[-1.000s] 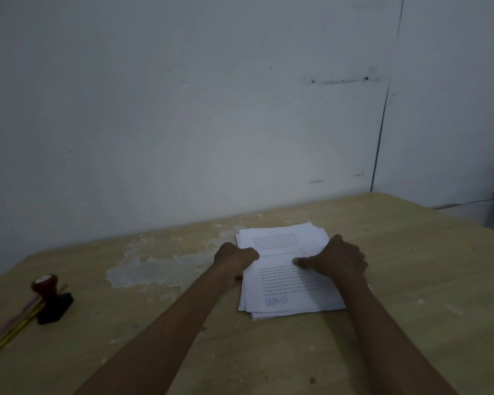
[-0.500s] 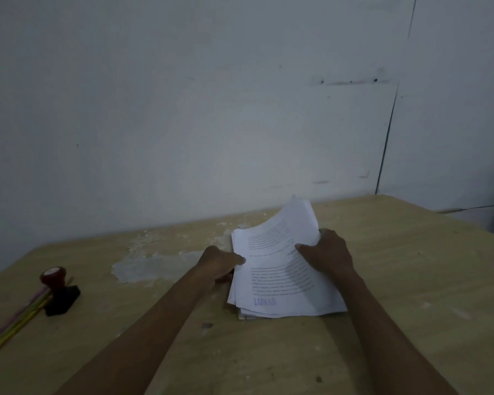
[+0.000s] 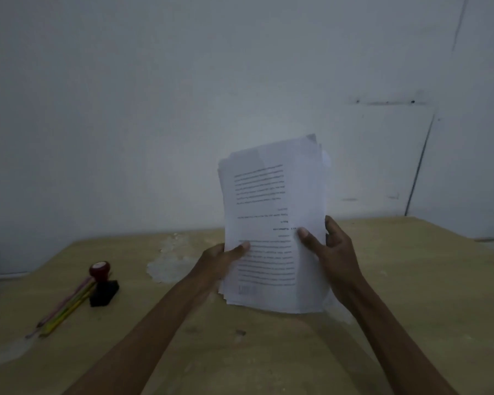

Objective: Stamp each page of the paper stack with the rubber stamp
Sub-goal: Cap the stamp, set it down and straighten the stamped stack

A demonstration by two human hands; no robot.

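The paper stack (image 3: 271, 223) stands nearly upright in front of the wall, raised above the wooden surface (image 3: 411, 280), its printed top page facing the camera with the text upside down and a faint stamp mark near the lower left corner. The left hand (image 3: 220, 263) grips the stack's left edge — thumb across the front of the page. The right hand (image 3: 330, 252) grips the right edge the same way, thumb on the front and fingers curled behind. Whether the bottom edge touches the surface cannot be told. Well to the left, the rubber stamp (image 3: 102, 283) stands upright on the surface — red knob up, black base down. Touching it, several pencils (image 3: 66, 305) lie slanting toward the near left.
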